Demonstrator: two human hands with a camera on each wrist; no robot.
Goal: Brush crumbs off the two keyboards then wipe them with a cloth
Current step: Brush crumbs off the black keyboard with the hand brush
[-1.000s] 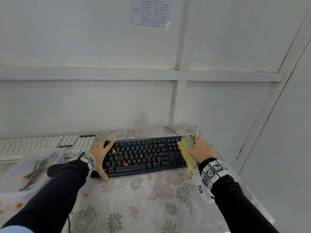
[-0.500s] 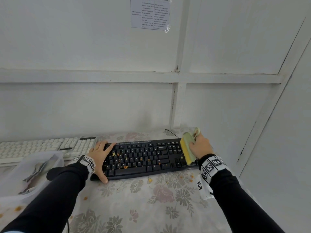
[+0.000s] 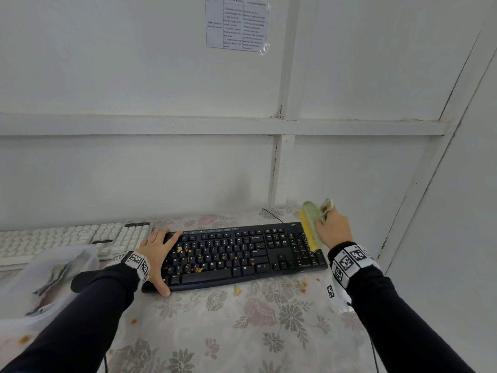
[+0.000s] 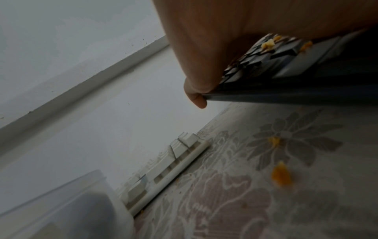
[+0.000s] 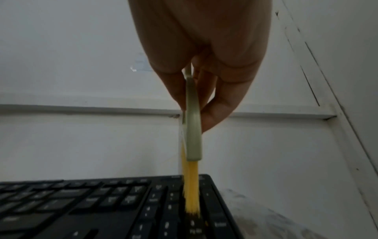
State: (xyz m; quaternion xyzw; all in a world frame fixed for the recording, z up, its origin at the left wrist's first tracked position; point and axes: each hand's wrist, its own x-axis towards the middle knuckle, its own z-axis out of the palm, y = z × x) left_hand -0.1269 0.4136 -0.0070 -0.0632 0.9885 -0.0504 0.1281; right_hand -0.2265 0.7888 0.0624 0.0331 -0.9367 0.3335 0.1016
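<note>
Since the earlier frames: brush (image 3: 312,224) has gone from mid-numpad toward the far right end of the black keyboard (image 3: 242,254), bristles now over the numpad's right columns near the back edge; right hand (image 3: 333,227) moved back with it; left hand (image 3: 158,254) unchanged, holding the keyboard's left end; orange crumbs (image 3: 199,270) on the letter keys look about the same.

Grip: right hand clamped on the brush's pale green back, thumb on one side, fingers (image 5: 220,103) on the other; left hand laid flat over the keyboard's left edge, fingers straight on the top row, thumb along the front corner.

View differences: right wrist view shows the yellow bristles (image 5: 191,190) pointing straight down and touching the keys, which the head view can't confirm; left wrist view shows a fingertip (image 4: 197,98) hooked past the keyboard's edge, crumbs on the floral tablecloth (image 4: 286,202) and the white keyboard (image 4: 163,174) just beside; head view alone shows the white keyboard (image 3: 67,240) at far left, touching or nearly touching the black one, and a clear plastic container (image 3: 45,286) in front of it.

Writing: printed sheet (image 3: 236,22) taped on the wall, text too small to read; small model mark at the black keyboard's top right, illegible; key legends partly readable.
</note>
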